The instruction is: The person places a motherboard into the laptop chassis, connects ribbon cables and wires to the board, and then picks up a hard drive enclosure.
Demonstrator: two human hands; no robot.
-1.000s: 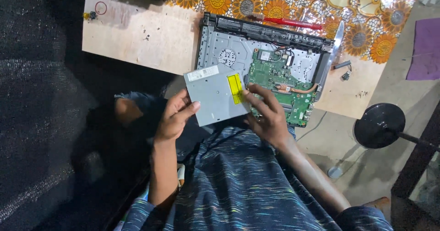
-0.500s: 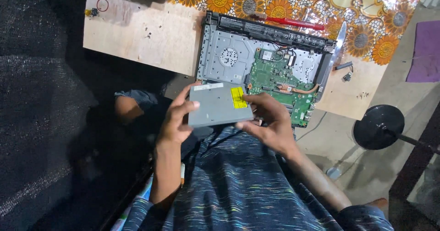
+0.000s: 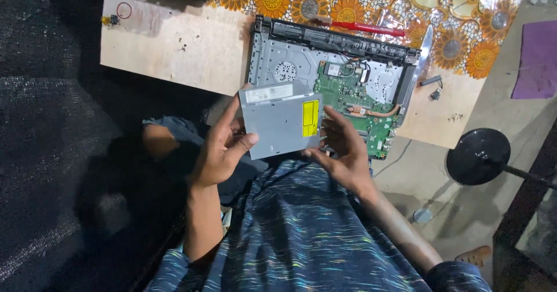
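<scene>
Both hands, left (image 3: 219,147) gripping the near-left corner and right (image 3: 342,150) bracing the right edge, hold the grey drive (image 3: 281,119) flat above the lap, clear of the opened laptop (image 3: 333,80) on the board (image 3: 174,48).

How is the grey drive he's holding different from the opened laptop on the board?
The optical drive is a small, closed grey metal box with a yellow sticker; the opened laptop is far larger, its green circuit board and copper pipe exposed. The drive is held up between the left hand and right hand; the laptop lies flat on the wooden board. Both show bare silver-grey metal.
</scene>
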